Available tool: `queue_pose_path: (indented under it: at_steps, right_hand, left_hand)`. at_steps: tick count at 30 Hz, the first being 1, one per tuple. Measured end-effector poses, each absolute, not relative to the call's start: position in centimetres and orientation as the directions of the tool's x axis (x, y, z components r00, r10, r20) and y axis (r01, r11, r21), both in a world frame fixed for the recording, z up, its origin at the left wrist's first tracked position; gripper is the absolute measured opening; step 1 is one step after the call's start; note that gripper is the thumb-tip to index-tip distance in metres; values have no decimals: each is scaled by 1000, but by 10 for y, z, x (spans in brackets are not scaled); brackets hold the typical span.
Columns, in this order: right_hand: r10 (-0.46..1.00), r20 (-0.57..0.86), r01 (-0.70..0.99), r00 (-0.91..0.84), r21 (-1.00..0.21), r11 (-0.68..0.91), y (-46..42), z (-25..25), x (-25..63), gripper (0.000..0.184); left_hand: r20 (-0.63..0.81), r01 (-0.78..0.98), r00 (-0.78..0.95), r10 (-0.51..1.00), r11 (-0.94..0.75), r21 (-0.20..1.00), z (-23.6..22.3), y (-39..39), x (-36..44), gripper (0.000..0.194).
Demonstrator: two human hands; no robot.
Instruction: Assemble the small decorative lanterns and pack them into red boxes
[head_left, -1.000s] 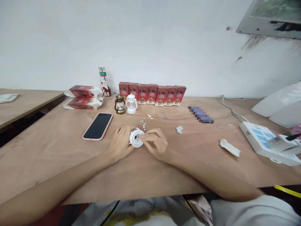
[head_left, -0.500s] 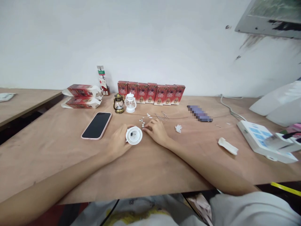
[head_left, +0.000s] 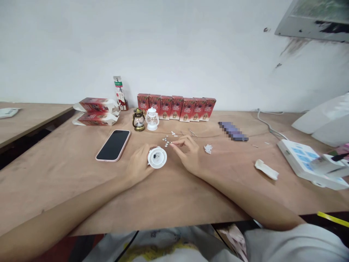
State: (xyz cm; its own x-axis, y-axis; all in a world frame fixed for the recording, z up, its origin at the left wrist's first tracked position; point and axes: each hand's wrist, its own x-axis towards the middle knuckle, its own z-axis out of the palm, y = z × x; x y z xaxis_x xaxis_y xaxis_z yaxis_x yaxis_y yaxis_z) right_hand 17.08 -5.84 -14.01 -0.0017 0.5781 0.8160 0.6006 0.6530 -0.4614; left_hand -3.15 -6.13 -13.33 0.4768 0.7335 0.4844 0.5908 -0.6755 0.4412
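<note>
My left hand (head_left: pixel 139 160) is closed round a small white lantern (head_left: pixel 160 158), its round underside turned towards me. A dark part and a metal contact show inside the open base. To its right, my right hand (head_left: pixel 188 153) pinches a tiny button cell (head_left: pixel 171 143) between thumb and forefinger, partly hidden by the fingertips. Several loose button cells (head_left: pixel 166 145) lie on the table just left of those fingertips. Small white pieces (head_left: pixel 173 134) are scattered behind them. Farther back stand a bronze lantern (head_left: pixel 139 120) and another white lantern (head_left: pixel 152 120), side by side and upright.
Red boxes (head_left: pixel 177 108) stand in a row by the wall, with two open boxes (head_left: pixel 95 118) at the left. A phone (head_left: pixel 113 145) lies left of my hands. Tweezers (head_left: pixel 193 133), white bits (head_left: pixel 208 149) and a power strip (head_left: pixel 302 160) are on the right.
My right hand has drawn back from the button cells, slightly right and up, with one pinched in its fingertips. My left hand keeps the white lantern in nearly the same place.
</note>
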Motion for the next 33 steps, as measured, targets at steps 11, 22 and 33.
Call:
queue_pose_path:
  at_steps: [11,22,33]
  right_hand:
    - [245,925,658,-290,7,753,-85,-132,152,10]
    - [590,747,838,-306,-84,540,-36,-152,182,23]
    - [768,495,879,-407,-17,476,-12,-159,184,15]
  left_hand:
    - [462,627,507,727,-679,381,-134,-63,-30,31]
    - [501,609,456,736,-668,427,-133,-61,-30,31]
    - [505,607,476,720,-684,404,-134,-59,-31,33]
